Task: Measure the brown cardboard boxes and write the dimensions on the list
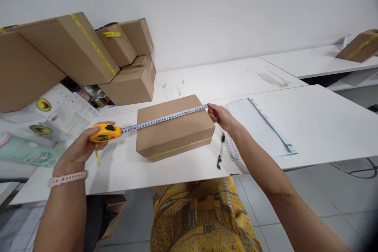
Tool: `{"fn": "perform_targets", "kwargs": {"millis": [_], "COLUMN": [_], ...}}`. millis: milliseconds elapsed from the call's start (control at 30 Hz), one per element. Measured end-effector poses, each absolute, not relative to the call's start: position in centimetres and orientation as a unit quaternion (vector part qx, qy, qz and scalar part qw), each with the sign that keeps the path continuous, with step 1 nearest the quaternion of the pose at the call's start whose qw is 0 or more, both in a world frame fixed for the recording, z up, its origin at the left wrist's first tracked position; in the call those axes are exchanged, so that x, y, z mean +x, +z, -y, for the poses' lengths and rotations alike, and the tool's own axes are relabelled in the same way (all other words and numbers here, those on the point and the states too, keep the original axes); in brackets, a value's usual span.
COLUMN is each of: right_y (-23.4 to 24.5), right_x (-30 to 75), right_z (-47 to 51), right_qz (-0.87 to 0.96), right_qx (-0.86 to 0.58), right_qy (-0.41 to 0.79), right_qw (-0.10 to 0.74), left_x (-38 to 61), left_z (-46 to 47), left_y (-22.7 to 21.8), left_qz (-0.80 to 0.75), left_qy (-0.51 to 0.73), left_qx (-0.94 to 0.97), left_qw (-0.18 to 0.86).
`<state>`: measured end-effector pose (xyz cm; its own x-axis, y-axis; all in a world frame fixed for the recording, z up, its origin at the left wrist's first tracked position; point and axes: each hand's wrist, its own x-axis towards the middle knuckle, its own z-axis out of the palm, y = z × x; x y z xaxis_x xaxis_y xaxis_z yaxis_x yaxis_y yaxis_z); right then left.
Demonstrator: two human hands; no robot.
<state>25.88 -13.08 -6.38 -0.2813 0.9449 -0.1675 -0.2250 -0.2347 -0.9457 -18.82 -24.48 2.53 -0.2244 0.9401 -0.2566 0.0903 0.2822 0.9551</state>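
Observation:
A brown cardboard box (174, 136) lies on the white table in front of me, with a yellow strip along its near side. Left of the box, my left hand (91, 139) is wrapped round the yellow case of a tape measure (105, 132). Its silver blade runs out over the top of the box, numbers facing up. At the box's right end, my right hand (221, 116) pinches the free end of the blade. A capped pen (221, 151) lies right of the box, below my right hand.
Several cardboard boxes (126, 82) are stacked at the back left, beside white cartons (56, 106) with avocado pictures. Papers (251, 126) lie under and beyond my right forearm. Another taped box (358, 46) stands at the far right. The table's front edge (189, 182) is close to my body.

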Motion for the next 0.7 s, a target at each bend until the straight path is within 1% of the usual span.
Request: {"fn": "perform_targets", "kwargs": {"millis": [133, 267, 433, 700], "right_y": [-6.4, -5.7, -4.6, -4.6], "right_x": [25.1, 24.7, 23.2, 22.1], "right_z": [13.3, 13.9, 15.1, 15.2], "right_qz": [0.470, 0.532, 0.605, 0.610], "right_qx": [-0.448, -0.489, -0.500, -0.539], "right_qy": [0.619, 0.565, 0.522, 0.492], "right_qw": [0.442, 0.398, 0.336, 0.307], "left_x": [-19.8, -19.5, -18.6, -19.4], "left_z": [24.4, 24.3, 23.4, 23.3], "left_y": [1.4, 1.0, 0.8, 0.6], "left_qz": [-0.626, -0.600, -0.556, -0.534], "left_qy": [0.440, 0.430, 0.423, 0.409], "left_qx": [0.413, 0.457, 0.508, 0.527], "left_qw": [0.494, 0.496, 0.504, 0.520]}}
